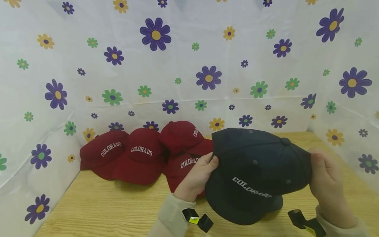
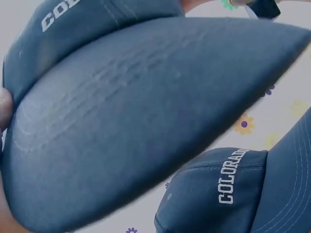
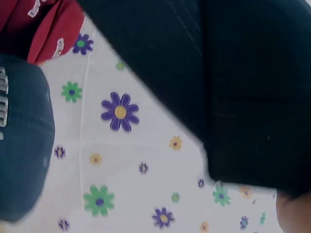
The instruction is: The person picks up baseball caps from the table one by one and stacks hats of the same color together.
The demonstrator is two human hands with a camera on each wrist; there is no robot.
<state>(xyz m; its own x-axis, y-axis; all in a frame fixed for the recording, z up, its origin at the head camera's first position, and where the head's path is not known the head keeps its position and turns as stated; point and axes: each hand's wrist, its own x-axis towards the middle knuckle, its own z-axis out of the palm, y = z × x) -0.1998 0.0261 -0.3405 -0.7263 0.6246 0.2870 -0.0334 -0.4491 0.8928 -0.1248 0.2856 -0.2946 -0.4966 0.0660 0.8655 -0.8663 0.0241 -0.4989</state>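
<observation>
A dark navy baseball cap (image 1: pixel 257 158) with white COLORADO lettering is held up between both hands in the head view, tilted with its brim toward the lower left. My left hand (image 1: pixel 196 177) pinches its left side, thumb on the outside. On the opposite side, my right hand (image 1: pixel 328 179) grips the crown edge; its fingertips are hidden behind the fabric. The held cap's brim (image 2: pixel 146 116) fills much of the left wrist view. A second navy cap (image 2: pixel 209 189) shows beyond it there, and at the left of the right wrist view; the held cap mostly hides it from the head camera.
Several dark red COLORADO caps (image 1: pixel 142 158) lie along the back left of the wooden table (image 1: pixel 97 210), some overlapping. A white cloth with printed flowers (image 1: pixel 177 62) hangs behind the table and along both sides.
</observation>
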